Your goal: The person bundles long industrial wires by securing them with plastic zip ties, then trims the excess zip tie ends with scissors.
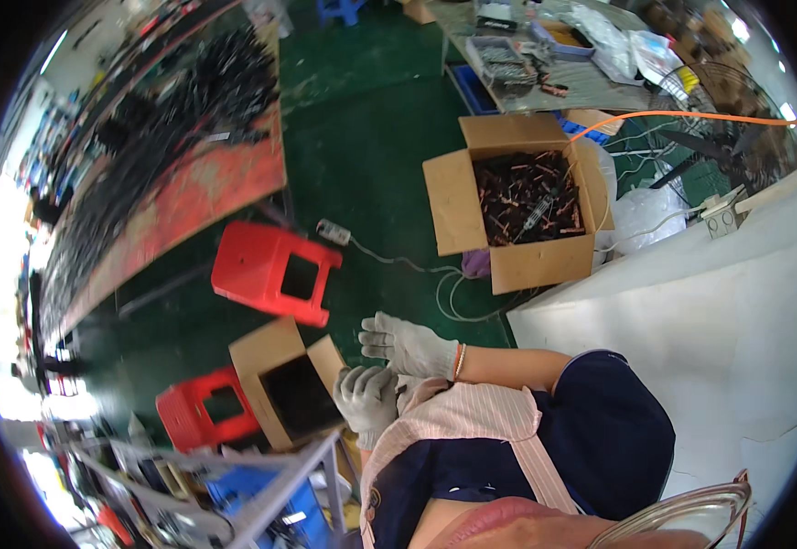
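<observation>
My right hand (410,347), in a pale grey work glove, is stretched out flat over the floor with its fingers extended and nothing in it. Just below and left of it, my left hand (365,399) wears the same kind of glove. Its fingers are curled in, and whatever they may hold is hidden. Both hands are close to the front of my striped pink apron (458,412). Nearest the left hand stands an open cardboard box (275,352) with a dark inside. A red plastic stool (261,265) lies tipped beyond the hands.
A cardboard box (458,210) of dark parts with copper-coloured ends stands ahead right. A power strip (333,231) and its cable lie on the green floor. Another red stool (183,412), a metal rack (280,494), a table of black strips (234,174) and a fan (719,151) surround me.
</observation>
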### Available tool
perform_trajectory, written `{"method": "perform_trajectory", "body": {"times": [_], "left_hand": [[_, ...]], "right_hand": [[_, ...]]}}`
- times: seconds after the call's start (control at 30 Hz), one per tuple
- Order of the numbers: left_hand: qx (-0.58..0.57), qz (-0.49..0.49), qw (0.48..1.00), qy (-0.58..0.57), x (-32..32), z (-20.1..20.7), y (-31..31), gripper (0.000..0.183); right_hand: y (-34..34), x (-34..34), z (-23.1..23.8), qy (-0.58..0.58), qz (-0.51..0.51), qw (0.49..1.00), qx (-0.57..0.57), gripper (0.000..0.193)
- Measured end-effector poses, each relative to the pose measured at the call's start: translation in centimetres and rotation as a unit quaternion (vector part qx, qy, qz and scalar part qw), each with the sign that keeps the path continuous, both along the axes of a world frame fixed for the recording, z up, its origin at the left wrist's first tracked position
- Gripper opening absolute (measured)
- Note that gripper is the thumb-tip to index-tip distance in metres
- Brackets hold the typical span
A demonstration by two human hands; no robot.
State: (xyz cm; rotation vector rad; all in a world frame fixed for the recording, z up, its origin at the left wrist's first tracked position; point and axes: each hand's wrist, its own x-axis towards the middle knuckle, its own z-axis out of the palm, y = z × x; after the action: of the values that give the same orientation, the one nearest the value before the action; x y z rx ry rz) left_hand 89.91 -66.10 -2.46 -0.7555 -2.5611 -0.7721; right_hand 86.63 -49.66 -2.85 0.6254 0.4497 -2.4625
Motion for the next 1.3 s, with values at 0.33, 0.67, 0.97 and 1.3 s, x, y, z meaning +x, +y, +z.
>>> {"method": "perform_trajectory", "body": {"times": [0.33,0.67,0.97,1.3], "left_hand": [[-0.005,-0.047,0.998,-0.029,-27.0,0.6,4.5,0.035],[-0.039,-0.137,0.986,-0.086,-44.2,2.5,11.6,0.027],[-0.055,-0.093,0.977,-0.186,-55.2,0.3,18.4,0.023],[-0.068,-0.093,0.98,-0.163,-68.0,1.6,29.3,0.025]], "right_hand": [[11.4,-17.1,-0.6,0.056,-0.299,0.897,0.32,0.024],[17.6,-27.3,-1.1,-0.075,-0.413,0.826,0.377,0.033],[25.8,-44.1,-4.7,-0.024,-0.318,0.891,0.323,0.045],[38.2,-59.3,0.1,0.047,-0.296,0.875,0.38,0.049]]}}
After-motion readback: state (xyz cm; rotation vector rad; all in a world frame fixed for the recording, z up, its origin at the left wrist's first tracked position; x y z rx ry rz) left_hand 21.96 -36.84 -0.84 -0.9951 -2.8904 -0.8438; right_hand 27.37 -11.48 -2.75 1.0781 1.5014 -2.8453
